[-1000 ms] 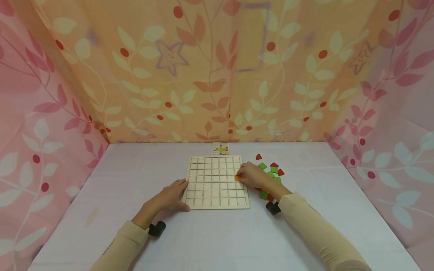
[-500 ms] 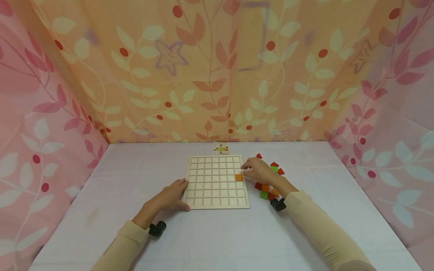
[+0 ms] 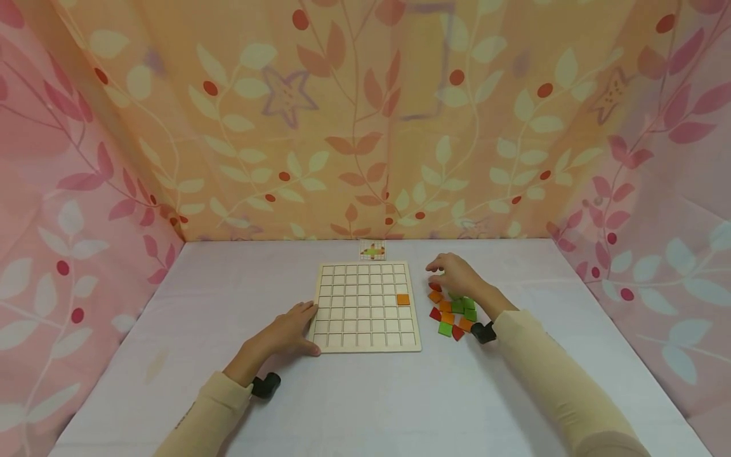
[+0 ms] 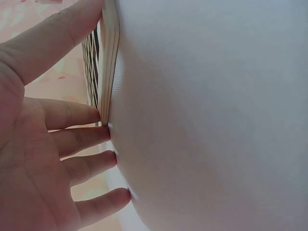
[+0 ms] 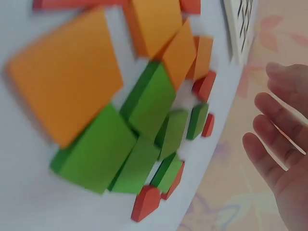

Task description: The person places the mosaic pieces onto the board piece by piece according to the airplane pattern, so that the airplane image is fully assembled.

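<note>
A pale wooden grid board point(image 3: 360, 313) lies on the table, with one orange square tile point(image 3: 403, 299) in a cell by its right side. My left hand point(image 3: 288, 330) rests at the board's left edge, thumb near the front corner. In the left wrist view, the fingers point(image 4: 79, 139) stretch out, and the fingertips meet the board's side point(image 4: 110, 62) and the cloth. Right of the board, my right hand point(image 3: 457, 274) hovers over the far end of a tile pile, fingers loosely bent and holding nothing. The right wrist view shows green tiles point(image 5: 98, 149) and orange tiles point(image 5: 67, 77) below it.
Red tiles point(image 3: 458, 333) with a rounded side lie among the pile. A small card point(image 3: 372, 250) with a coloured grid picture stands behind the board. A floral curtain point(image 3: 365, 127) closes off the back and sides of the white-covered table point(image 3: 354, 406).
My right hand let go of the orange tile, leaving it in the board, and moved right and away from me over the loose tiles. The left hand stayed put.
</note>
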Demonstrator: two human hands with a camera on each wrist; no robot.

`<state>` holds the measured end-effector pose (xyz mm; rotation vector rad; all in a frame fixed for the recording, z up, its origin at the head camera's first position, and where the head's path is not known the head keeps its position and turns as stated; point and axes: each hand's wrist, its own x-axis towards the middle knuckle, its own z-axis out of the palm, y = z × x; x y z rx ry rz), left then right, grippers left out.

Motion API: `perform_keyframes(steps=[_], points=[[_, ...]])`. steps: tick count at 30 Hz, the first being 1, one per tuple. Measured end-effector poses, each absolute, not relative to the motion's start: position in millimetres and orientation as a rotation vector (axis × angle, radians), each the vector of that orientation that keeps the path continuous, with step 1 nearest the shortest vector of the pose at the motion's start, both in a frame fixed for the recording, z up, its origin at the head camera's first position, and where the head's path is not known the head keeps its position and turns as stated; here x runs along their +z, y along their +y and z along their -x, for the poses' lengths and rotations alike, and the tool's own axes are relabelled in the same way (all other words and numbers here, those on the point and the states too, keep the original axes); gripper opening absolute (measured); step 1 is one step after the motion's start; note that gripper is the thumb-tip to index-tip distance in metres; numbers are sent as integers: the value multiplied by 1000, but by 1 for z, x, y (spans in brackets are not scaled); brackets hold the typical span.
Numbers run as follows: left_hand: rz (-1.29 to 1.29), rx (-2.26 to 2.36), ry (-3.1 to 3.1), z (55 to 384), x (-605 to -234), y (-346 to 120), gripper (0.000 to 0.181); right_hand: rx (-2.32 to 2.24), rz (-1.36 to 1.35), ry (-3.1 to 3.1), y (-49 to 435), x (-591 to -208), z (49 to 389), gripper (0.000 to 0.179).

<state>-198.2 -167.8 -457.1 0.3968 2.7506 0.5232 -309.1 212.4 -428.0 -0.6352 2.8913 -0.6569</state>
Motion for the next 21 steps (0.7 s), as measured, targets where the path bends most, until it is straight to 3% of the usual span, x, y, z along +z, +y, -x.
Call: perform_keyframes(steps=[11, 21], points=[[-379, 531, 2741, 199, -457, -167, 101, -603, 632, 2971, 227, -440, 335, 21], [-387, 542, 2740, 201, -459, -169, 100, -607, 425, 2885, 226, -439, 350, 31]])
